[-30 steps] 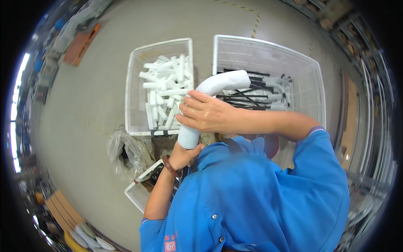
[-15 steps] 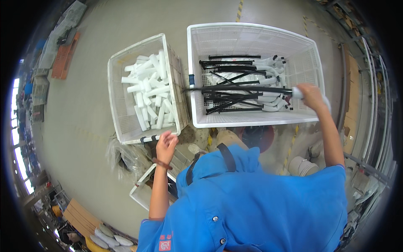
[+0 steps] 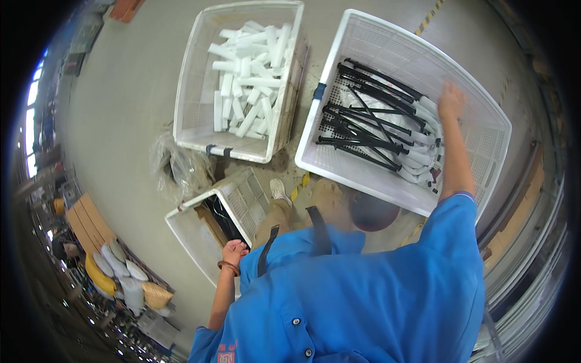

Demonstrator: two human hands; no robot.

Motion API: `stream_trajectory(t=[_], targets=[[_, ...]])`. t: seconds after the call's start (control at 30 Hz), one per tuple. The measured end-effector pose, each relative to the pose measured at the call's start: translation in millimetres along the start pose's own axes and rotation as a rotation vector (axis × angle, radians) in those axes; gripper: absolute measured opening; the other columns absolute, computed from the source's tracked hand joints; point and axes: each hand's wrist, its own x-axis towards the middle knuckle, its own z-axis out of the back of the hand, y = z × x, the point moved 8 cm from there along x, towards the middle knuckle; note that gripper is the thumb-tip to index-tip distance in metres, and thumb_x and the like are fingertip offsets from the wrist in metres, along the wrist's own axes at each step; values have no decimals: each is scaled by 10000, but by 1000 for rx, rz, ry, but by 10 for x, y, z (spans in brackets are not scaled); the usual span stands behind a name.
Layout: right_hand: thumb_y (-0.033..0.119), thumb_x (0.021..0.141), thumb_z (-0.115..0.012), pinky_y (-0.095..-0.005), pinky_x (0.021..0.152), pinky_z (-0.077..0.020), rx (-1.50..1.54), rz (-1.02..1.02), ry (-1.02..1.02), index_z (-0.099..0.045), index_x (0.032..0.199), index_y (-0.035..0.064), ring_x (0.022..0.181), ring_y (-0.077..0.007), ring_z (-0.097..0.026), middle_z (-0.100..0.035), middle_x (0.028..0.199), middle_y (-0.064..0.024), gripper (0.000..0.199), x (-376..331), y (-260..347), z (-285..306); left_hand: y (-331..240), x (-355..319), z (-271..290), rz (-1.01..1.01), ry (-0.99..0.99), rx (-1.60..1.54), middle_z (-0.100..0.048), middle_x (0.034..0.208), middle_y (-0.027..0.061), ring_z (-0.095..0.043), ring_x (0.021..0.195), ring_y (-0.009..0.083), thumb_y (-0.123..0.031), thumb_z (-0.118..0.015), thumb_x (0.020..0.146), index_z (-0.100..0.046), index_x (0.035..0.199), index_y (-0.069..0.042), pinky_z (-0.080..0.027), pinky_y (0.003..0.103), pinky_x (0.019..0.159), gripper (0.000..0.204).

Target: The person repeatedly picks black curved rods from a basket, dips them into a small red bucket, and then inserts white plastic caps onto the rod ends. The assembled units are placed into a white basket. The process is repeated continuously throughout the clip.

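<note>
My right hand (image 3: 451, 100) is over the right part of a white crate (image 3: 387, 192), a little blurred, with its fingers apart and nothing visible in them. Inside this crate lie several long black rods (image 3: 378, 91), some crossing others. Their right ends are wrapped in white sleeves (image 3: 417, 158), close to my right forearm. My left hand (image 3: 236, 249) hangs low beside a smaller crate (image 3: 181, 225), fingers curled in and no object showing in them. Dark strips (image 3: 225, 219) and a piece of brown cardboard show in that smaller crate.
A second large crate (image 3: 184, 115) at the upper left holds many white foam tubes (image 3: 248, 81). Crumpled clear plastic (image 3: 178, 166) lies below it. A dark red round container (image 3: 373, 212) stands under the right crate's near edge. Sacks (image 3: 130, 278) are stacked at the lower left.
My right hand has let go of a long black rod with a white-sleeved end over the right crate. My left hand has dropped from the foam-tube crate's edge. The whole view has turned.
</note>
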Motion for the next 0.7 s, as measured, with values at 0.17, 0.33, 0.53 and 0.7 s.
stream_trajectory(t=[0.17, 0.33, 0.53, 0.7], targets=[[109, 778, -681, -481, 1009, -363, 738, 461, -167, -588, 1216, 119, 1151, -296, -531, -591, 1239, -109, 448, -683, 2264, 1164, 344, 160, -83, -85, 74, -37, -698, 949, 95, -678, 714, 175, -138, -657, 924, -550, 1179, -35, -552, 294, 598, 295], [75, 780, -668, -438, 839, -483, 1212, 821, 187, -659, 1047, 69, 945, -343, -630, -676, 996, -140, 268, -2369, 4057, 2332, 891, 433, 54, -18, 97, -122, -693, 994, 125, -701, 763, 208, -196, -678, 907, -556, 1201, -19, -556, 308, 600, 364], [133, 825, -580, -465, 839, -508, 620, 1568, 635, -659, 1019, 65, 932, -352, -654, -691, 979, -159, 221, -4330, 5941, 2611, 1798, 807, 690, -52, 91, -414, -668, 835, 40, -635, 616, 112, -189, -654, 899, -643, 986, -47, -504, 250, 491, 167], [163, 849, -544, -471, 814, -525, 328, 1601, 717, -659, 1027, 83, 929, -345, -674, -703, 967, -168, 226, -4717, 7115, 2655, 2846, 523, 1393, 140, -115, -707, -706, 926, 78, -703, 752, 195, -203, -634, 937, -601, 1151, -74, -565, 308, 588, 252]])
